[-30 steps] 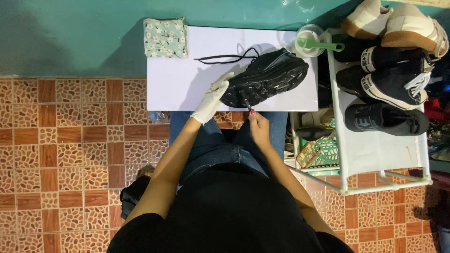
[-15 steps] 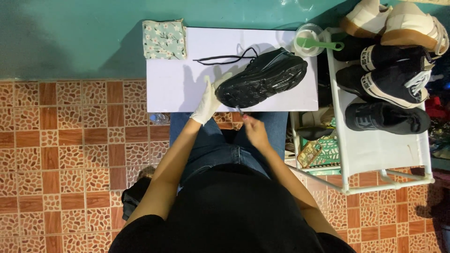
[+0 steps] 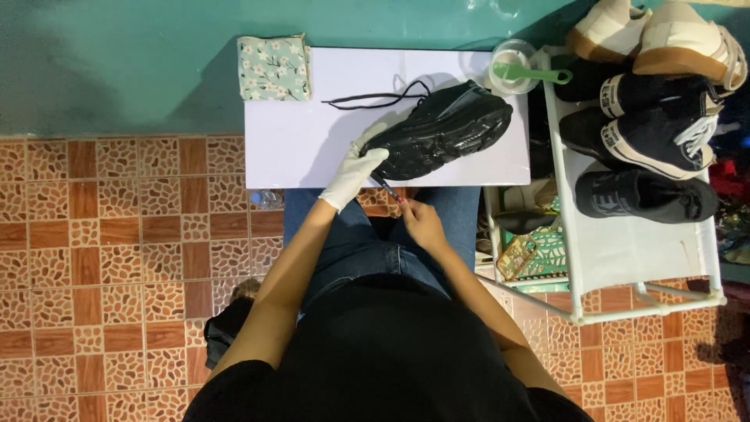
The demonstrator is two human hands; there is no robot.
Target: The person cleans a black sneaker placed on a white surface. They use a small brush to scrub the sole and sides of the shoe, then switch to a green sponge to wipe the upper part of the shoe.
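A black sneaker (image 3: 441,131) lies on its side on the white worktop (image 3: 297,141), its toe pointing toward the right rear corner and its heel near the front edge. The left hand (image 3: 353,169), in a white glove, rests against the heel end of the sneaker, its fingers curled round the back of the shoe and holding it in place. The right hand (image 3: 422,223) is bare and sits just below the front edge of the worktop, over the lap in blue jeans; its fingers pinch a thin dark tool with a reddish end (image 3: 388,189), whose tip reaches up to the sneaker's heel beside the gloved hand. A loose black shoelace (image 3: 375,98) trails across the worktop behind the sneaker. A folded floral cloth (image 3: 273,67) lies at the left rear corner of the worktop, partly over its edge. At the right rear corner stands a clear round container (image 3: 512,64) with a green spoon (image 3: 535,75) laid across it. Just to the right of the worktop is a white shoe rack (image 3: 625,250) carrying dark sneakers (image 3: 644,125) and, farther back, pale ones (image 3: 656,35). The floor is tiled in orange and brown patterns (image 3: 117,234).
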